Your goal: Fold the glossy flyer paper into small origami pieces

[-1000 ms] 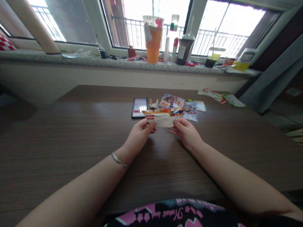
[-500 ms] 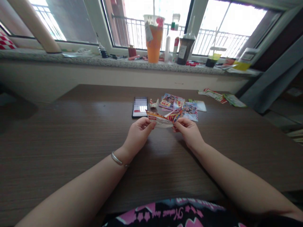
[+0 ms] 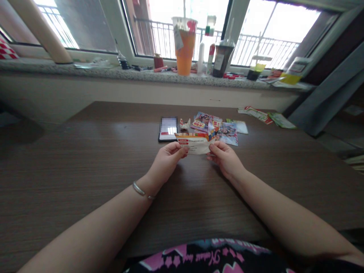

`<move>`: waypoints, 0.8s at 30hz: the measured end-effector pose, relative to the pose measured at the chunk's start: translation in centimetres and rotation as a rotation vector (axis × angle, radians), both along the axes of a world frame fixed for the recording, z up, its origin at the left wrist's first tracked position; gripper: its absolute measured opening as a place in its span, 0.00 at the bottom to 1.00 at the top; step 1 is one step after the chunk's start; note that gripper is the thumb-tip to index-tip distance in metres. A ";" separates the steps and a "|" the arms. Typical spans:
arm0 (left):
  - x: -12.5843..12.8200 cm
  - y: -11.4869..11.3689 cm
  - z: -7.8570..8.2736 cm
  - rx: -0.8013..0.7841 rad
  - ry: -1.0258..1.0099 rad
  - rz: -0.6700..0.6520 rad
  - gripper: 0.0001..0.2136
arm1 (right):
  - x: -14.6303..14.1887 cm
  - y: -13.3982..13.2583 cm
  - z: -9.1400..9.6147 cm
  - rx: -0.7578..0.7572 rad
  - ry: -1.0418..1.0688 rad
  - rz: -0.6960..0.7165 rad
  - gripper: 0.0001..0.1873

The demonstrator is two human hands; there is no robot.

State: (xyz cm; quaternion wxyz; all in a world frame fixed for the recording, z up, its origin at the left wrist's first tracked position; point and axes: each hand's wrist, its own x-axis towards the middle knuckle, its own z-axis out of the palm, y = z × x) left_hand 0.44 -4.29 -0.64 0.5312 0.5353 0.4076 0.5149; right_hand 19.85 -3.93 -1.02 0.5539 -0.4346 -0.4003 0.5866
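Note:
A folded paper flyer [image 3: 196, 145], white with red and black print and a colourful upper edge, is held just above the brown table [image 3: 113, 170]. My left hand [image 3: 169, 157] pinches its left end, thumb in front. My right hand [image 3: 224, 156] grips the right end the same way. The far right corner of the paper sticks up in a point. Beyond the left hand lies a phone [image 3: 168, 129] with a lit screen. Beside the phone sits a small folded paper piece [image 3: 184, 124].
Colourful flyers [image 3: 206, 120] overlap behind the held paper. More leaflets [image 3: 258, 115] lie at the table's far right. On the granite windowsill [image 3: 136, 74] stand a tall orange drink cup [image 3: 184, 49], a dark drink cup [image 3: 223, 58] and several bottles and pens.
The paper's upper right part has flattened, so its white printed face now shows as a wider, more even strip. Both hands keep hold and have barely moved.

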 end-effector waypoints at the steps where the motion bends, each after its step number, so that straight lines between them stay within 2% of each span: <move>1: -0.1 0.0 0.1 0.026 0.023 -0.012 0.15 | 0.0 0.1 0.0 0.014 -0.022 0.002 0.21; 4: -0.1 -0.2 0.7 0.097 0.096 -0.010 0.14 | 0.0 0.1 0.0 0.055 -0.067 -0.006 0.22; 7: -0.1 -0.2 0.7 0.086 0.122 0.021 0.15 | -0.1 -0.1 0.3 0.070 -0.073 -0.007 0.22; 10: -0.1 0.0 0.2 0.008 0.022 0.020 0.16 | -0.3 -0.3 0.5 0.024 -0.021 0.001 0.22; 13: 0.0 0.3 -0.4 -0.076 -0.089 -0.044 0.16 | -0.2 -0.3 0.4 -0.045 0.071 0.012 0.21; 16: 0.1 0.3 -0.6 -0.085 -0.112 -0.104 0.17 | 0.0 0.1 -0.1 -0.045 0.114 0.033 0.21; 24: 0.2 0.2 -0.2 -0.009 -0.026 -0.036 0.18 | -0.1 0.0 0.0 0.061 -0.051 0.014 0.20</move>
